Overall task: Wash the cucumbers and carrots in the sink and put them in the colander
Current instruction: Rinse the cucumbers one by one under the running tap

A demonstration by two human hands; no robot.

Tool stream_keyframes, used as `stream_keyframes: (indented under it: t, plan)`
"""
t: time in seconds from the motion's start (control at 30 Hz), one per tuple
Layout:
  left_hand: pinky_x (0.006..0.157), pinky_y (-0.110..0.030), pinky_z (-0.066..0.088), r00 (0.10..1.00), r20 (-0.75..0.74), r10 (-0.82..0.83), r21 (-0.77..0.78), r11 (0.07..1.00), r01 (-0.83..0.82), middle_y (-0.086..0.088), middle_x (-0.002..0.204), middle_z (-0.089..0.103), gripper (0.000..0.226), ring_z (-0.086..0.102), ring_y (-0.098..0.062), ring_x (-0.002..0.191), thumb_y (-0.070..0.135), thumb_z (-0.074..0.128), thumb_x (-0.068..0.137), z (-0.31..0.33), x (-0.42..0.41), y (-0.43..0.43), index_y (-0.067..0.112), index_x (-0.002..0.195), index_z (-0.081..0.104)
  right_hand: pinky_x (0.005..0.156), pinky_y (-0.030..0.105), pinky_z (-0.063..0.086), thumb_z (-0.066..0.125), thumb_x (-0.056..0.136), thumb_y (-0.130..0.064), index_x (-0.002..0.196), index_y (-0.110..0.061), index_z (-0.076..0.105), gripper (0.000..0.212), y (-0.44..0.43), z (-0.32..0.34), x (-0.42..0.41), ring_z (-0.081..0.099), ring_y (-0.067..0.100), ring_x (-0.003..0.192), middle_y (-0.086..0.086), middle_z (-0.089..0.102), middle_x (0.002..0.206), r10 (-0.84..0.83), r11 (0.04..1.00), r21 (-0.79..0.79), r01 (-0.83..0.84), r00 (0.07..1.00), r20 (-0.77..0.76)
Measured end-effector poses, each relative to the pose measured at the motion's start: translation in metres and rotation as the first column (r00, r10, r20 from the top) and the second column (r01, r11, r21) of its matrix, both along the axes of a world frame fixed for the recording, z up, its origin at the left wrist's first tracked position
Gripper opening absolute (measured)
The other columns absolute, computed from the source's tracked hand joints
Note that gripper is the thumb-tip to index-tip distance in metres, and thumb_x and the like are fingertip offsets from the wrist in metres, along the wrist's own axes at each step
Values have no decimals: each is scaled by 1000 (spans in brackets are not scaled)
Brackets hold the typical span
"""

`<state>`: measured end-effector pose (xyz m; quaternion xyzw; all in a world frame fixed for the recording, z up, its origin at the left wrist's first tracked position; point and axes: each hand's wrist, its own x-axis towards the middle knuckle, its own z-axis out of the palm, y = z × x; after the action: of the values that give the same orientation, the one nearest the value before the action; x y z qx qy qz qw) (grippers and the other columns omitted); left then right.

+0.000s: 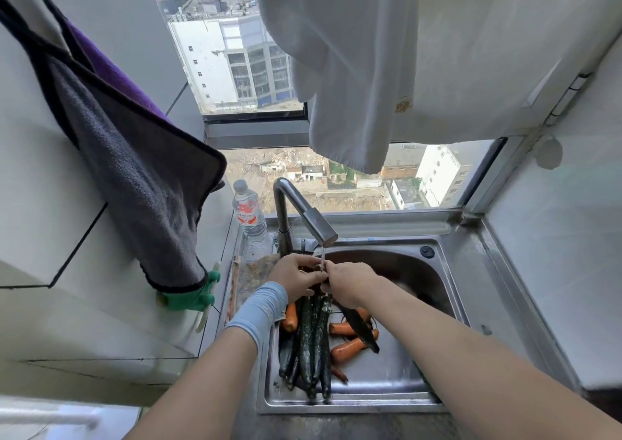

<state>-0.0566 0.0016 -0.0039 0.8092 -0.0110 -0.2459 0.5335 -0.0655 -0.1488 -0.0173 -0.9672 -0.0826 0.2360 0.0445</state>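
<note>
The near rim of the steel sink lies closest, well short of both sets of fingers. In the basin, a cucumber bundle of long dark cucumbers lies side by side. Its near tips almost reach that rim, and its far ends run up under the left hand. Several carrots lie on the basin floor on the near side of the right fingers, just right of the bundle. One more carrot shows at the bundle's left, beside the pale blue wrist sleeve.

The right hand has its fingers wrapped round a lone cucumber, which slants out of the fist toward the viewer, above the carrots. The left fingers are curled, and thumb and fingertips seem to pinch the dark far end of that same cucumber, right where the two hands meet.

A thin water stream falls onto that meeting point from the faucet just beyond the fingers. Farther left of the left fingers are a green glove and a clear water bottle. A grey towel hangs above the glove. A white cloth hangs before the window, far beyond both hands.
</note>
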Motion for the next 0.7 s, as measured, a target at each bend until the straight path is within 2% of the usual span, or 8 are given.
stream_keyframes:
  t: [0.07, 0.13, 0.23, 0.3, 0.43, 0.5, 0.6, 0.7]
  plan:
    - [73, -35, 61, 994, 94, 54, 34, 998, -57, 2, 82, 74, 14, 68, -9, 72, 22, 81, 77, -3, 1, 3, 24, 90, 76, 97, 45, 47, 45, 102, -43, 145, -16, 35, 52, 4, 0, 0, 52, 30, 125, 8, 53, 134, -5, 998, 55, 4, 1000, 7]
    - [73, -24, 58, 971, 236, 38, 167, 983, -79, 12, 75, 74, 13, 67, -1, 70, 33, 82, 73, -5, 3, 6, 28, 84, 79, 101, 46, 44, 50, 99, -46, 139, -19, 41, 49, 6, -6, -1, 48, 29, 124, 8, 46, 131, -93, 973, 211, 95, 996, -18]
    - [72, -22, 56, 941, 329, 82, 217, 963, -160, 18, 74, 73, 16, 67, 2, 73, 44, 80, 69, -2, 6, 6, 33, 81, 79, 100, 42, 45, 59, 96, -38, 130, -21, 47, 39, 3, -13, -2, 56, 24, 117, 4, 57, 126, -246, 778, 552, 301, 954, -174]
    - [69, -20, 55, 932, 350, 95, 244, 951, -188, 18, 73, 73, 16, 67, 2, 72, 47, 78, 70, 2, 3, 4, 34, 81, 78, 98, 39, 46, 61, 96, -32, 130, -23, 48, 37, 2, -15, -3, 59, 23, 113, 3, 65, 122, -257, 729, 605, 319, 948, -189]
    - [64, -17, 43, 908, 418, 21, 456, 860, -230, 14, 77, 72, 24, 64, -4, 74, 54, 70, 76, 2, 0, 1, 32, 83, 76, 97, 34, 46, 63, 95, -23, 125, -25, 60, 30, 3, -15, 0, 61, 19, 111, 0, 68, 118, -223, 763, 589, 266, 964, -147]
    - [63, -19, 41, 935, 314, -164, 624, 778, -74, 9, 82, 72, 27, 61, -10, 75, 52, 64, 83, 10, 6, -1, 28, 88, 75, 94, 33, 46, 64, 95, -22, 121, -25, 65, 26, 1, -14, 1, 61, 17, 105, -2, 69, 112, -170, 793, 559, 242, 969, -178]
    - [61, -23, 46, 896, -8, -444, 777, 561, 285, 0, 88, 73, 27, 67, -17, 80, 40, 53, 95, 24, 18, -10, 22, 101, 73, 95, 34, 46, 66, 93, -26, 121, -22, 66, 28, 0, -18, 2, 61, 20, 106, 1, 70, 113, -108, 858, 473, 201, 970, -216]
    - [78, -34, 55, 828, -223, -515, 797, 393, 459, -7, 84, 67, 34, 65, -25, 81, 36, 50, 98, 20, 21, -17, 8, 96, 68, 83, 32, 43, 65, 93, -25, 111, -18, 70, 20, 3, -24, 2, 58, 17, 89, 7, 71, 101, -44, 869, 466, 167, 964, -262]
